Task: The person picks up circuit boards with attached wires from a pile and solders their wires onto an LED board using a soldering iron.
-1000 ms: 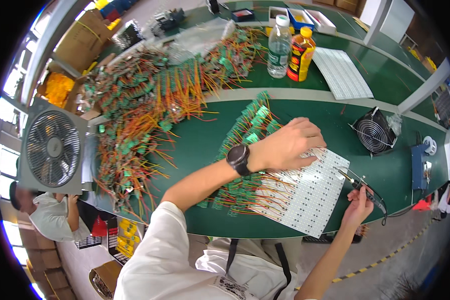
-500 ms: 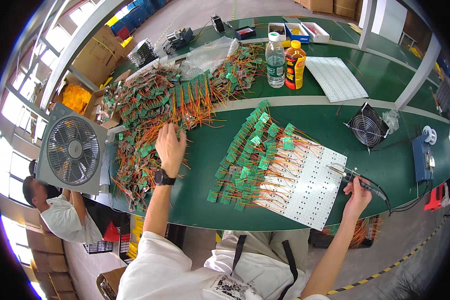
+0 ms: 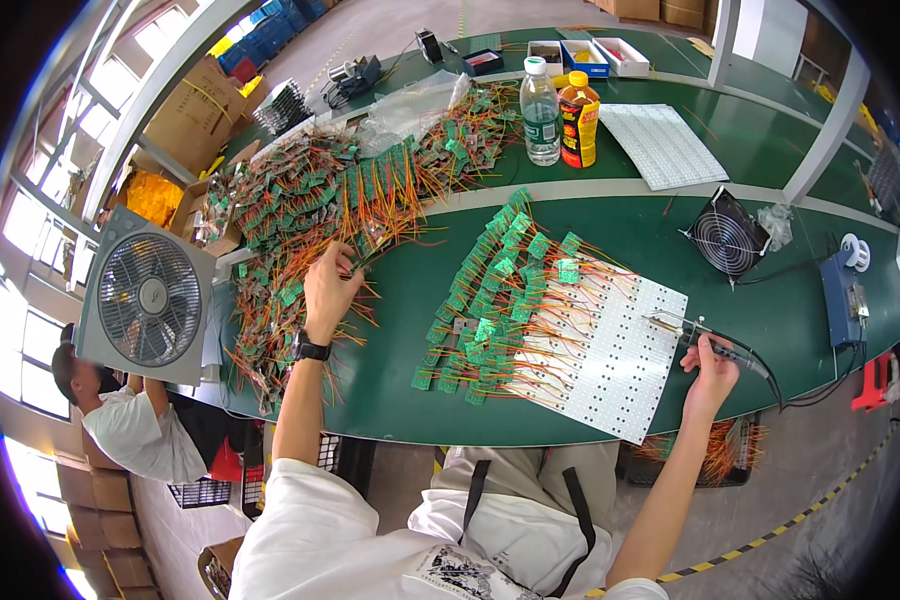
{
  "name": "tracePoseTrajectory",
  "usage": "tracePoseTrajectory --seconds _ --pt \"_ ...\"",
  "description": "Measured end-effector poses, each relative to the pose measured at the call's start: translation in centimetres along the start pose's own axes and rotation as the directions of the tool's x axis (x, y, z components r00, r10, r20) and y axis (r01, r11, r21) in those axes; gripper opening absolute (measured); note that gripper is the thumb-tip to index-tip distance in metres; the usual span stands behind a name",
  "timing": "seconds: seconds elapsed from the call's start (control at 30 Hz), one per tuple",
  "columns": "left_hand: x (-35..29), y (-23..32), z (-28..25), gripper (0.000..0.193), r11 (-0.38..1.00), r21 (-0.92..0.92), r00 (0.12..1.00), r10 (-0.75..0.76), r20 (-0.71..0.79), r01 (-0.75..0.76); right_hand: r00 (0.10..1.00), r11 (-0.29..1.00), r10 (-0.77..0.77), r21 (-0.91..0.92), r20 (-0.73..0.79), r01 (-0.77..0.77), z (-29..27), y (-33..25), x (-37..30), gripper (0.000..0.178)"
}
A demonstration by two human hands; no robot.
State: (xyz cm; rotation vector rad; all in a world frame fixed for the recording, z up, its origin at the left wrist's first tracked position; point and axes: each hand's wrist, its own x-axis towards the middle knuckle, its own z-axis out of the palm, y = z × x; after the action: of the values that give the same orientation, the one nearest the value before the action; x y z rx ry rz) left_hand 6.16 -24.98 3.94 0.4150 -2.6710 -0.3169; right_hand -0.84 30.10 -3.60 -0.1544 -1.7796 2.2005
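My left hand, with a dark watch on its wrist, is at the right edge of a heap of small green circuit boards with red and yellow wires. Its thumb and fingers pinch a small circuit board, partly hidden by the fingers. My right hand grips a soldering iron, whose tip end hovers over the right part of a white perforated panel. Wires from rows of green circuit boards reach onto the panel's left part.
Behind the panel stand a clear bottle and an orange-brown drink bottle, beside more white panels. A small black fan and blue soldering station are at the right. A grey fan stands left, near another person.
My left hand has drawn slightly back from the heap, its fingers now closed together on a board. My right hand keeps the iron over the panel. The whole view has shifted slightly.
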Motion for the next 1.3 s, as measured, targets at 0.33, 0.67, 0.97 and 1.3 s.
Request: tracePoseTrajectory --seconds 0.33,0.67,0.97,1.3 --pt "-2.2 5.0 -4.4 0.041 0.945 -0.326 0.996 0.06 0.067 -0.036 1.0 0.998 -0.001 -0.056 0.005 0.001 -0.1 0.1 -0.1 0.022" --pt "-4.8 8.8 -2.0 0.014 0.835 -0.526 0.917 0.071 0.393 0.161 1.0 1.0 0.006 -0.025 -0.01 -0.006 0.4 -0.4 -0.1 0.021" --pt "-1.9 20.0 3.3 0.016 0.551 -0.833 0.857 0.406 0.317 0.047 0.999 0.999 0.005 0.038 -0.053 -0.003 0.2 -0.3 -0.1 0.018" --pt "1.8 28.7 10.5 0.015 0.403 -0.911 0.709 0.667 0.23 -0.083 0.991 1.0 0.012 0.019 -0.135 -0.01 0.3 -0.1 0.0 0.021"
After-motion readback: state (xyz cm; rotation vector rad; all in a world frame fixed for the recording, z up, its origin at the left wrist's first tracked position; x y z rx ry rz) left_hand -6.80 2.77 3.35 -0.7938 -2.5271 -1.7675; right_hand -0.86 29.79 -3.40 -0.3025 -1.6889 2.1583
